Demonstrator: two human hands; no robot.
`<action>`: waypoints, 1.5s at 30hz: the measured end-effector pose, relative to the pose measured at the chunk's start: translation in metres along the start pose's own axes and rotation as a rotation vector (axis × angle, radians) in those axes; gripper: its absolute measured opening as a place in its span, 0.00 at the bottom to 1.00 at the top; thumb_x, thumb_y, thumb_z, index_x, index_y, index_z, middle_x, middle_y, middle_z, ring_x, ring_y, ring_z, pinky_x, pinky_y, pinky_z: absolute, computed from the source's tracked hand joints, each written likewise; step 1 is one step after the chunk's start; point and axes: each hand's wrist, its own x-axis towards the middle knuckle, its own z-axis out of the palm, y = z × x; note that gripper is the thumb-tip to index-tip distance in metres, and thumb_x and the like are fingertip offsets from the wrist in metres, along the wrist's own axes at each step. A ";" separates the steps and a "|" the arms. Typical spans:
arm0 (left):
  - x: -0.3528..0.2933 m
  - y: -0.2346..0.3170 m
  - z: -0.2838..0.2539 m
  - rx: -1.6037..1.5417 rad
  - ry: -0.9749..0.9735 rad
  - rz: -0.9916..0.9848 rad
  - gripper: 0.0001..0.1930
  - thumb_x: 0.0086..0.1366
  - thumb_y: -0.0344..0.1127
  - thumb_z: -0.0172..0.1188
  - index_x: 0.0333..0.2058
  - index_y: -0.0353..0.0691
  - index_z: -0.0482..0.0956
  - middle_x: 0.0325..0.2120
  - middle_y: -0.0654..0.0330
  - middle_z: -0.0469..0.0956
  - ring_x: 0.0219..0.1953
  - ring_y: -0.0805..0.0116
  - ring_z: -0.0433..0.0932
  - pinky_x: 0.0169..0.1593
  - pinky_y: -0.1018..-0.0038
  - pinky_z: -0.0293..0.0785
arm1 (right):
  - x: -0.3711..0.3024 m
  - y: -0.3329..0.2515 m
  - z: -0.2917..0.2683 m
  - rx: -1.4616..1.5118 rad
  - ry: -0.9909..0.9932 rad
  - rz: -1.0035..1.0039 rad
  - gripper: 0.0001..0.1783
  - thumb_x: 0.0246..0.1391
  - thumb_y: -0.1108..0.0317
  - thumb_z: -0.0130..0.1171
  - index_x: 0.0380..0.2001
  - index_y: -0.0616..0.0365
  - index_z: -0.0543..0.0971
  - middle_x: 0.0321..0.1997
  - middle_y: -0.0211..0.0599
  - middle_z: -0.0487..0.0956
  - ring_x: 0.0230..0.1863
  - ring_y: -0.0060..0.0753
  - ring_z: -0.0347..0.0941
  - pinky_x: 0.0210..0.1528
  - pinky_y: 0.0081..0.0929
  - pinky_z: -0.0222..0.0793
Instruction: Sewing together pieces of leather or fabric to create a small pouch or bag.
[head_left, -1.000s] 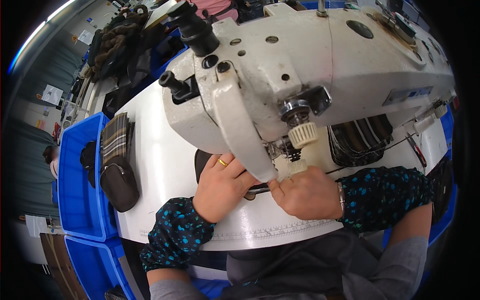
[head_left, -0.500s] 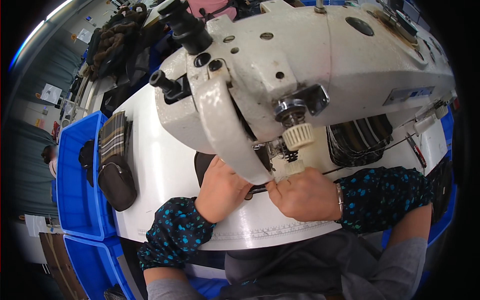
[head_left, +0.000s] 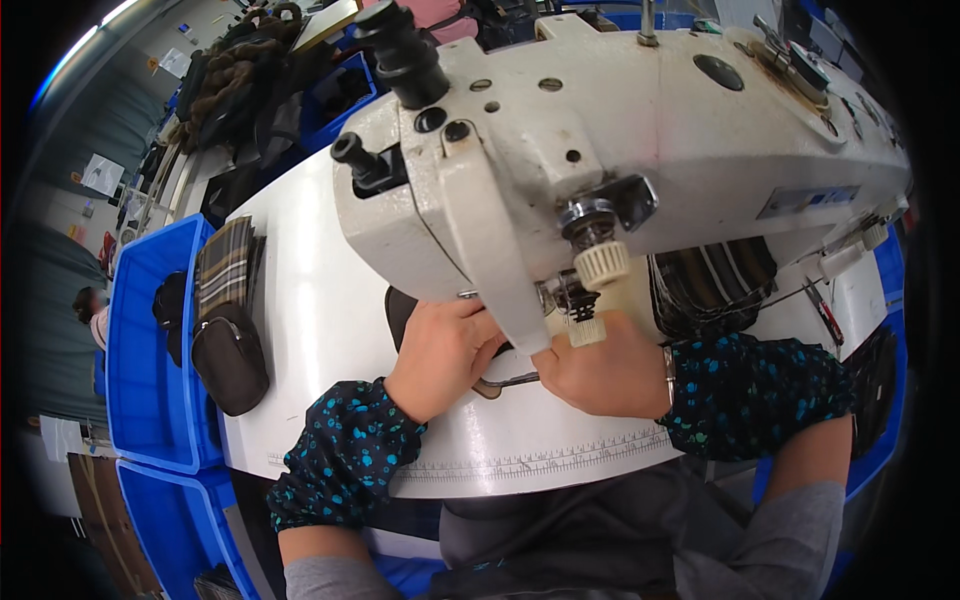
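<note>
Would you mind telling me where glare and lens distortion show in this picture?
Head view: pale glare on the white tabletop, highlights on the sewing machine; head view: the ruler scale bows along the near edge, the corners fall black.

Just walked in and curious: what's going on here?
A person in blue-spotted sleeves is at a white sewing machine. The left hand rests on a dark piece of material; the right hand is close by, its grip partly hidden by the machine. On the white table, a dark pouch and striped fabric lie at the left beside a blue bin; another striped stack sits partly under the machine.
</note>
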 end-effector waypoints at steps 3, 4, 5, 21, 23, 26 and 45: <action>0.002 -0.004 0.003 -0.044 0.054 -0.052 0.08 0.54 0.30 0.73 0.33 0.39 0.85 0.24 0.56 0.76 0.28 0.54 0.77 0.32 0.63 0.73 | -0.002 0.009 0.010 -0.004 -0.045 -0.002 0.03 0.43 0.69 0.59 0.22 0.55 0.77 0.16 0.36 0.75 0.18 0.38 0.77 0.21 0.36 0.71; 0.003 -0.005 0.002 -0.018 0.058 -0.054 0.07 0.54 0.31 0.73 0.32 0.39 0.85 0.24 0.56 0.77 0.27 0.53 0.77 0.31 0.63 0.73 | 0.000 0.012 0.020 0.044 0.005 -0.019 0.02 0.43 0.69 0.59 0.22 0.55 0.77 0.16 0.37 0.75 0.18 0.39 0.76 0.21 0.36 0.71; 0.002 -0.006 0.002 0.009 0.061 -0.057 0.07 0.54 0.32 0.73 0.30 0.39 0.84 0.24 0.55 0.77 0.26 0.52 0.77 0.30 0.62 0.73 | 0.000 0.015 0.027 0.092 0.054 -0.037 0.02 0.43 0.70 0.59 0.22 0.55 0.78 0.16 0.37 0.75 0.19 0.39 0.76 0.22 0.37 0.71; 0.015 -0.019 -0.015 -0.332 -0.163 -0.314 0.16 0.54 0.32 0.74 0.42 0.38 0.84 0.33 0.59 0.86 0.35 0.60 0.85 0.41 0.70 0.80 | -0.013 0.015 0.035 0.056 0.039 -0.086 0.20 0.48 0.71 0.58 0.45 0.68 0.81 0.23 0.37 0.79 0.20 0.36 0.77 0.20 0.35 0.71; 0.016 -0.020 -0.017 -0.446 -0.181 -0.344 0.16 0.53 0.32 0.75 0.41 0.38 0.84 0.32 0.60 0.87 0.35 0.62 0.86 0.42 0.70 0.80 | -0.013 0.016 0.034 0.072 0.020 -0.089 0.20 0.49 0.71 0.58 0.47 0.68 0.80 0.26 0.36 0.80 0.20 0.36 0.78 0.21 0.36 0.72; 0.012 -0.028 -0.009 -0.484 -0.165 -0.339 0.16 0.54 0.31 0.75 0.41 0.38 0.84 0.32 0.60 0.87 0.35 0.63 0.85 0.42 0.71 0.79 | -0.011 0.015 0.045 0.019 0.166 -0.069 0.12 0.50 0.70 0.62 0.37 0.65 0.83 0.20 0.36 0.78 0.18 0.39 0.76 0.20 0.36 0.71; 0.016 -0.017 -0.019 -0.394 -0.231 -0.355 0.15 0.55 0.30 0.74 0.42 0.39 0.84 0.33 0.62 0.87 0.34 0.69 0.85 0.41 0.73 0.79 | -0.004 0.014 0.026 0.347 0.244 0.295 0.07 0.53 0.68 0.63 0.37 0.50 0.85 0.12 0.35 0.70 0.14 0.43 0.71 0.17 0.40 0.64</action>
